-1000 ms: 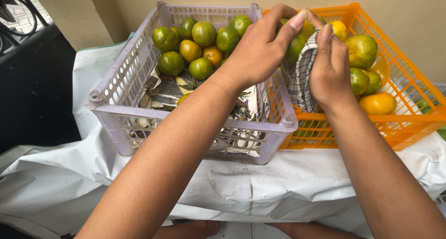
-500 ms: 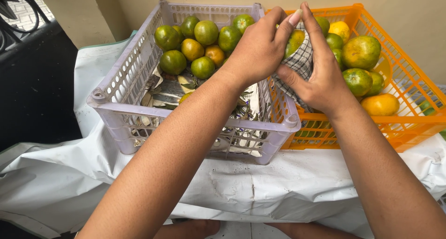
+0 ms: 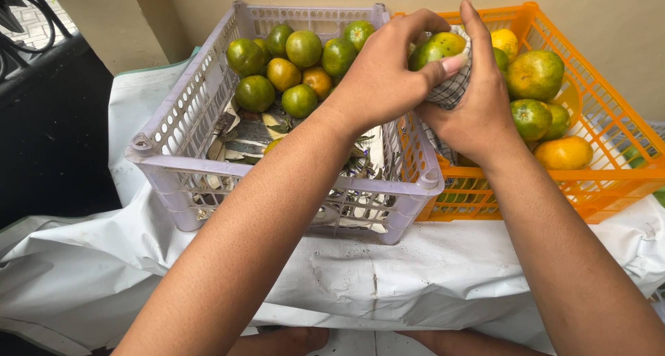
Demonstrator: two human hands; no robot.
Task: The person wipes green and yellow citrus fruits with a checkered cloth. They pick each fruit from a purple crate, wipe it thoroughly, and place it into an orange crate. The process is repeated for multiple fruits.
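The fingers of the left hand (image 3: 384, 79) curl over the top of a green and yellow fruit (image 3: 438, 49), with the thumb pressed across its front, so the hand grips the fruit from above. The right hand (image 3: 474, 110) cups the same fruit from below and behind through a checked cloth (image 3: 451, 89), its index finger standing straight up along the fruit's far side; its fingers are closed around the cloth and the fruit together. Both hands meet above the spot where two crates stand side by side.

Under the left forearm is a pale purple crate (image 3: 176, 183), its right wall touching the orange crate (image 3: 609, 183). A pile of green and orange fruit (image 3: 291, 58) sits against the far edge of the purple crate, and its near half shows crumpled newspaper (image 3: 253, 131) lining the bottom. The orange crate holds more fruit (image 3: 537, 75) on its right side, greener ones at the far corner and a fully orange one nearer the front edge.

Both crates rest on a white plastic sheet (image 3: 360, 280) that drapes over the near edge of whatever carries them. Beige wall runs behind the crates, and dark metal railing shows at the upper left corner.
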